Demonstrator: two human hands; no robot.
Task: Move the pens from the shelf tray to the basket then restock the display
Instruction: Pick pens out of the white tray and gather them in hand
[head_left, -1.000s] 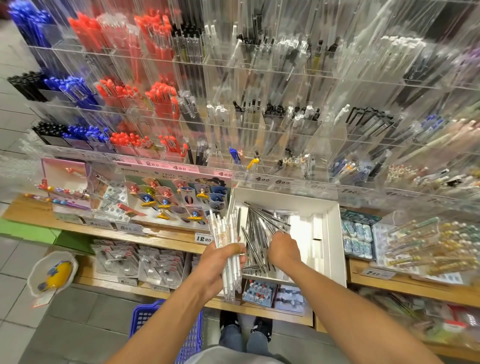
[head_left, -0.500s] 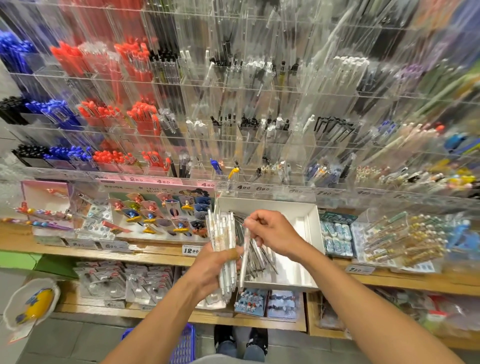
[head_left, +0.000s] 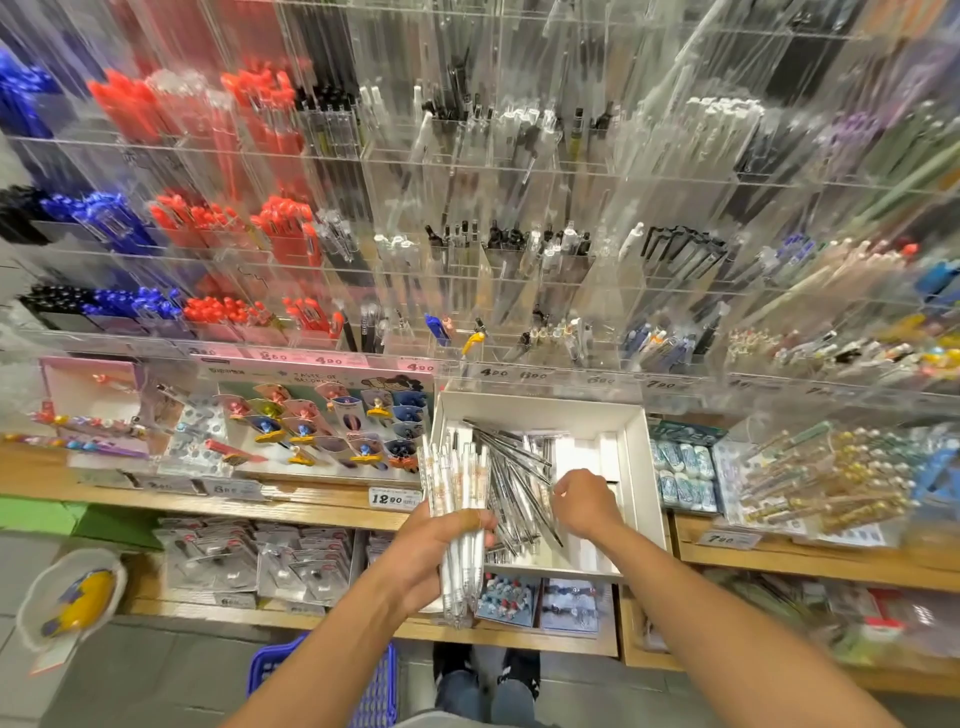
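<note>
A white shelf tray (head_left: 540, 406) sits on the wooden shelf, with several loose clear pens (head_left: 511, 467) lying in its left half. In front of the tray's left edge, my left hand (head_left: 428, 551) grips an upright bundle of white pens (head_left: 457, 470). My right hand (head_left: 589, 506) is down in the tray, fingers curled over the loose pens. Its fingertips are hidden, so a pinch cannot be made out. The blue basket (head_left: 376, 691) shows at the bottom, below my left forearm.
A tall clear acrylic pen display (head_left: 467, 260) fills the wall above the tray, holding red, blue, black and white pens. Packaged stationery (head_left: 322, 431) lies left of the tray, erasers (head_left: 683, 475) and boxed pens on the right. A lower shelf (head_left: 223, 571) carries carded items.
My right hand added a pen to the bundle half a second ago and has since dropped back into the tray. The view has tilted slightly downward.
</note>
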